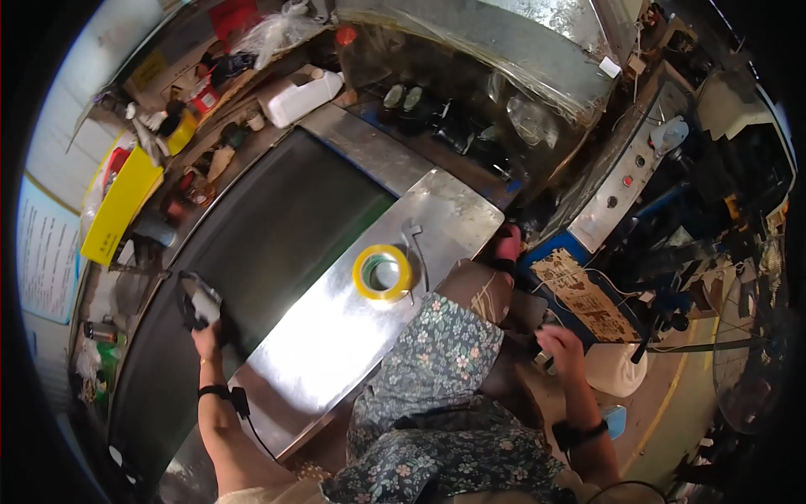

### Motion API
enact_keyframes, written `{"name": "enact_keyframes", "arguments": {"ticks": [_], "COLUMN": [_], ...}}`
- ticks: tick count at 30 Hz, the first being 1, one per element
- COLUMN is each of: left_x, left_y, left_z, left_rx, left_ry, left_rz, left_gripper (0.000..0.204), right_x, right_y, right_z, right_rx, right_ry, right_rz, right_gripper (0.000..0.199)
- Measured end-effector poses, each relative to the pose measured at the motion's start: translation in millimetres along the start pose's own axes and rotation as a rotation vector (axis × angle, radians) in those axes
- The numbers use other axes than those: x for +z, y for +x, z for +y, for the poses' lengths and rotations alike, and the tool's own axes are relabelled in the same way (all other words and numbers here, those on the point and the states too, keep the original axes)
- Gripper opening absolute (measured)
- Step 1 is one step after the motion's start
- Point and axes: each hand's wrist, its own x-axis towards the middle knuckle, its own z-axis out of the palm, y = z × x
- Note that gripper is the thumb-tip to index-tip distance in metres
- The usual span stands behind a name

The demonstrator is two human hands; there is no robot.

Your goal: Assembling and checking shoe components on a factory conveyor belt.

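Steel, scuffed and shiny, makes up the flat plate that the person sits against, and a roll of yellow tape lies flat on it, its hollow core showing only the metal beneath. Beyond the plate's left edge runs a dark belt. A white plastic jug lies on its side on the cluttered ledge above the belt, and what is in it cannot be told. A yellow box leans at the far left among small bottles and scraps.

The left hand reaches out over the belt, fingers clamped around a black and white piece, possibly a shoe part, though the view is too small to be sure. A black band circles that wrist. The right hand is down beside the knee, fingers curled on a small dark thing that stays mostly hidden.

A metal hood arches over the back of the machine, with a grey control panel of buttons to its right. A white bucket stands on the concrete floor by the right forearm, just beside a worn brown board. The flowered skirt covers the lap and hides the plate's near corner.
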Motion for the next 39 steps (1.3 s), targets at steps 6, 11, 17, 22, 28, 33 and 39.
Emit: {"name": "enact_keyframes", "arguments": {"ticks": [6, 11, 17, 22, 28, 33, 39], "left_x": [32.1, 69.0, 128.4, 215.4, 234.2, 251.7, 231.3], "left_y": [-154.6, -351.1, -451.1, -437.8, -446.6, -428.0, -440.6], "left_z": [151.7, 175.9, 209.8, 229.9, 229.9, 248.5, 240.1], "left_rx": [-0.226, 0.161, 0.781, 0.806, 0.767, 0.633, 0.226], "left_ry": [-0.725, -0.738, -0.425, -0.317, -0.364, -0.279, -0.49], "left_rz": [-0.426, -0.612, -0.977, -1.077, -0.951, -1.041, -1.136], "left_gripper": [0.022, 0.072, 0.116, 0.1, 0.071, 0.056, 0.054], "right_x": [-10.1, 95.0, 100.6, 95.7, 79.7, 49.5, 36.2], "right_y": [-21.6, -21.7, -53.5, -75.9, -96.9, -105.4, -79.7], "right_z": [0.1, -155.2, -188.8, -135.0, -105.1, -11.5, -59.6], "right_rx": [-0.168, -0.46, -0.791, -0.729, -0.586, -0.283, 0.421], "right_ry": [0.178, 0.404, 0.105, -0.235, -0.068, 0.149, 0.653], "right_rz": [-0.104, -0.455, -0.139, -0.519, -0.368, -0.227, -0.508], "right_gripper": [0.023, 0.038, 0.034, 0.036, 0.051, 0.029, 0.056]}}
